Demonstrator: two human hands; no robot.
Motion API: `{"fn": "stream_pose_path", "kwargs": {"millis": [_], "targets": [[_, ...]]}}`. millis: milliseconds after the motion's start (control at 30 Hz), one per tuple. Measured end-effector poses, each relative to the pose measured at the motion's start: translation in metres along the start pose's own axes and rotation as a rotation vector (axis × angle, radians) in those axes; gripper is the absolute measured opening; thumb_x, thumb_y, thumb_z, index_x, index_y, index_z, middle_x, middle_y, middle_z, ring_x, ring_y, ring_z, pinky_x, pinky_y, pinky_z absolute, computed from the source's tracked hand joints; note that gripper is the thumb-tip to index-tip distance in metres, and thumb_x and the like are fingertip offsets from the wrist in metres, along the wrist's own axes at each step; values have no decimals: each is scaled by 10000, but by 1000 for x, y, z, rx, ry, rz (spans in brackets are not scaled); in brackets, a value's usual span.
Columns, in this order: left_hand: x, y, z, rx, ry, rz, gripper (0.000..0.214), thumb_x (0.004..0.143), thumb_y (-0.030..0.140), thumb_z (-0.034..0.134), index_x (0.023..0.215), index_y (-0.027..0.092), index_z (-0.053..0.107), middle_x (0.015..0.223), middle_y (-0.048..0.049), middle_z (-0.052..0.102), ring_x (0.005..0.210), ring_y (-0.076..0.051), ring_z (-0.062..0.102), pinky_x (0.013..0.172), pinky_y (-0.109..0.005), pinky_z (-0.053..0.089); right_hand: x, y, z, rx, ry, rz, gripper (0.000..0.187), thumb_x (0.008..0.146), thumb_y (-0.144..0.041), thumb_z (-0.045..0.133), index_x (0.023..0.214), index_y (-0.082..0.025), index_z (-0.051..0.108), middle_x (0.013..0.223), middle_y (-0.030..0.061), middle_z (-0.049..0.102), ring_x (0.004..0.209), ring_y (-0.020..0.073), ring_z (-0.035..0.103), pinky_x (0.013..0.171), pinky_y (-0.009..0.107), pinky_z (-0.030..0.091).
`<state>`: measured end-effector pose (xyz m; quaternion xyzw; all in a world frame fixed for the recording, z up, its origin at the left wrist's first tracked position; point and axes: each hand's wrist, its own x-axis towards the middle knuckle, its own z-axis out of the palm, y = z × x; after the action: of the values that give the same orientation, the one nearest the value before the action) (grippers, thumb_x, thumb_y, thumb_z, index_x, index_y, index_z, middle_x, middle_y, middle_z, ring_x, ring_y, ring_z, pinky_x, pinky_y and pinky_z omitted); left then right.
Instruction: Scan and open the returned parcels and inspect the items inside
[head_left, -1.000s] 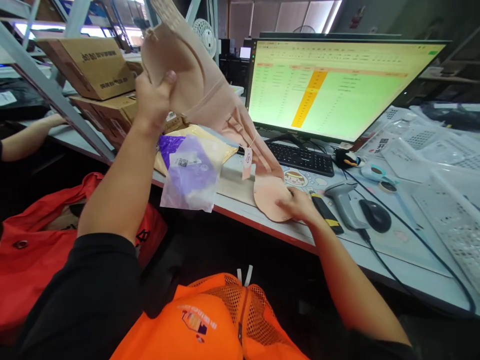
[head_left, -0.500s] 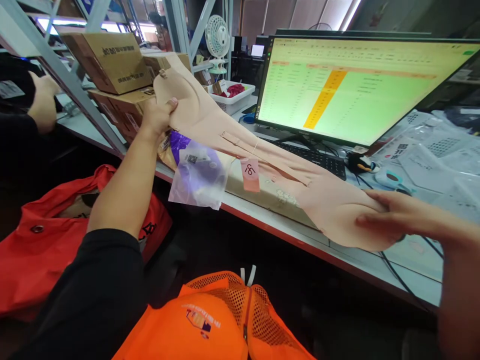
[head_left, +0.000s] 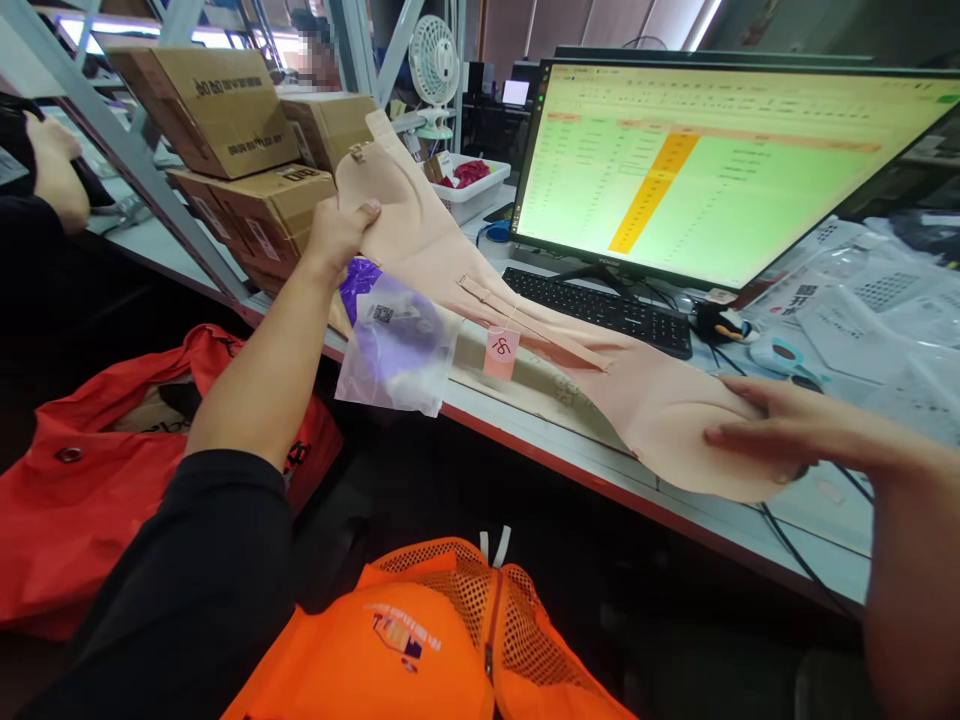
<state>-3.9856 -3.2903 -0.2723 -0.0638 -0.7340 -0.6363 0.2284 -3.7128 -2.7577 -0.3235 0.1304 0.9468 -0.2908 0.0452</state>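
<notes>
A beige bra (head_left: 465,250) is spread out in the air between my two hands, slanting down from upper left to lower right. My left hand (head_left: 337,235) grips its far-left cup, thumb on top. At the other end, my right hand (head_left: 780,425) pinches the right cup, with the thumb over the front and the other fingers mostly behind. From the middle of the bra hangs a small pink tag (head_left: 501,353) with a handwritten mark. Below my left hand, a clear plastic bag (head_left: 394,350) with a printed code hangs over the desk edge, beside purple wrapping (head_left: 358,285).
On the desk stand a monitor (head_left: 705,170), a keyboard (head_left: 600,310) and a white basket (head_left: 480,190). Cardboard boxes (head_left: 210,110) are stacked at left; clear plastic packets (head_left: 862,320) lie at right. A red bag (head_left: 112,440) sits below left. Another person's hand (head_left: 56,165) is at far left.
My left hand has moved slightly right with its end of the bra, and the two ends are a little closer together. My right hand has shifted slightly left, still gripping.
</notes>
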Motion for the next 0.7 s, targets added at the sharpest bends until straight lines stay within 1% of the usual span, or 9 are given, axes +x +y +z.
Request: {"fn": "stream_pose_path", "kwargs": {"millis": [67,100,200,300,367,467,500,600,700], "targets": [[-1,-11,0,35,-10,-8,202,898,192,753,1048,91,663,1024,-54,756,884,-147,662,945,-348,573,2,-8,2,26,-282,125,474,660,-480,888,1059,-260,756,969,166,761,700,199,716,512,278,485],[-1,-19,1,65,-12,-19,177,887,179,740,1033,102,675,1050,-69,759,907,-168,682,945,-352,573,4,-13,3,5,-334,159,410,723,-420,857,1084,-265,742,1009,160,760,746,193,723,547,275,499],[-8,-46,6,196,-54,-111,170,869,171,680,1030,121,694,1116,-119,757,968,-234,720,930,-377,578,15,-29,13,-152,-334,159,235,795,-226,792,1019,-220,722,986,135,759,763,171,712,598,270,500],[-26,-66,18,436,-160,-190,324,831,190,686,1147,118,674,1180,-163,738,1082,-309,704,986,-445,554,31,-39,28,-314,-386,190,167,835,-168,727,998,-177,689,951,113,753,751,172,698,618,288,474],[-50,-66,30,625,-115,-89,503,790,191,725,1280,141,622,1309,-178,682,1262,-361,618,1100,-513,476,40,-41,37,-438,-368,203,220,828,-191,736,1039,-166,682,997,112,749,820,198,702,667,301,475],[-109,-50,56,749,-48,220,575,832,228,715,1383,185,556,1453,-170,582,1401,-369,493,1195,-558,369,46,-38,45,-564,-356,128,353,814,-252,731,1150,-159,675,1157,132,729,979,258,697,773,319,501],[-134,-43,66,744,-165,282,521,865,254,701,1363,172,570,1406,-171,610,1353,-353,534,1177,-534,398,46,-38,46,-577,-356,109,398,817,-265,711,1197,-157,667,1214,139,715,1027,274,691,809,323,508],[-206,-29,91,730,-769,389,484,909,407,717,1325,180,619,1278,-134,680,1244,-308,601,1094,-444,488,42,-37,46,-589,-348,129,516,839,-294,652,1333,-152,618,1323,151,677,1113,299,675,877,336,519],[-251,-32,99,875,-1020,388,813,757,506,872,1419,146,568,1494,-182,561,1377,-399,496,1130,-524,454,37,-38,45,-607,-361,131,561,868,-289,599,1405,-128,578,1356,162,660,1155,310,662,917,349,519]]}}
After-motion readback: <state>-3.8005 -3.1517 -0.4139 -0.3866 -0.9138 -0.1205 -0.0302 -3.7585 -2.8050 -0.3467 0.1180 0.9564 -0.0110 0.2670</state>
